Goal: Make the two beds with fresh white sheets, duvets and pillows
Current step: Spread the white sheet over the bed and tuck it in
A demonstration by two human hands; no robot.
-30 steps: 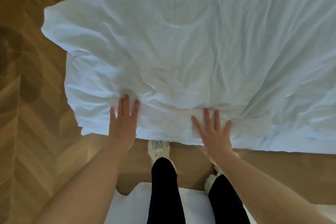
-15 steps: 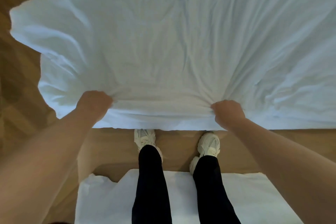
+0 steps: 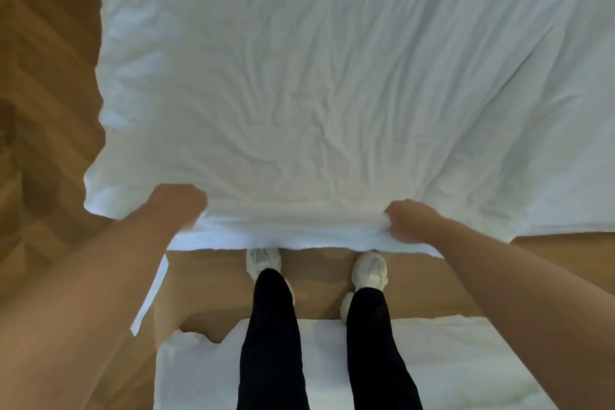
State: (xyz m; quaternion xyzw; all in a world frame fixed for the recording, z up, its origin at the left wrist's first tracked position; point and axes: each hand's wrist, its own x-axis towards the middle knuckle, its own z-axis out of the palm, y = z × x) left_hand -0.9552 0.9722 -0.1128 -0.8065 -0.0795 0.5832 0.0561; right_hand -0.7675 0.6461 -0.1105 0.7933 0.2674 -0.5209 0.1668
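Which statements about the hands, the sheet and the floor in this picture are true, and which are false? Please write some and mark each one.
1. The left hand and the right hand both grip the near edge of the white sheet. True.
2. The floor is covered with grey carpet. False: it is a wooden floor.
3. The person wears black trousers and light shoes. True.
4. The left hand lies flat and open on the sheet. False: its fingers are curled into the fabric.
5. More white bedding lies low in the view, by the person's legs. True.
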